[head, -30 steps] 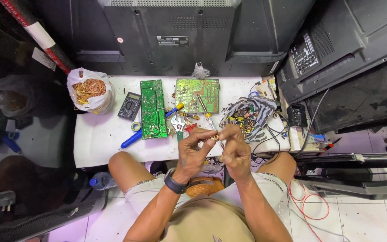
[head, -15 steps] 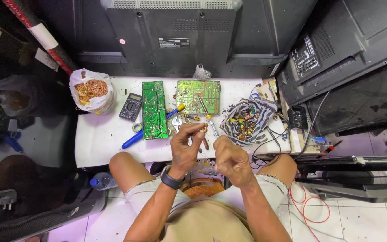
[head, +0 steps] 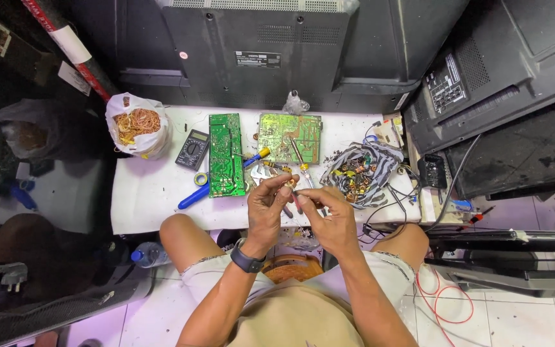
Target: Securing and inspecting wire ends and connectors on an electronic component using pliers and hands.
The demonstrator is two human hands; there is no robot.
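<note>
White bench set among black TV back panels, seen from overhead. What the hands hold is hard to make out: a small part at the left fingertips, too small to identify, and a thin red-tipped tool crossing between both hands, its lower end hidden by fingers. Left hand raised over the bench's near edge, fingers pinched on the small part, dark watch on wrist. Right hand just beside it, touching, fingers curled around the tool. Elbows bent, knees under the bench edge. White plastic bag at bench's left corner holds a tangle of copper wire. Striped cloth to the right holds small loose components. Two green circuit boards, multimeter, blue-handled tool lie between.
</note>
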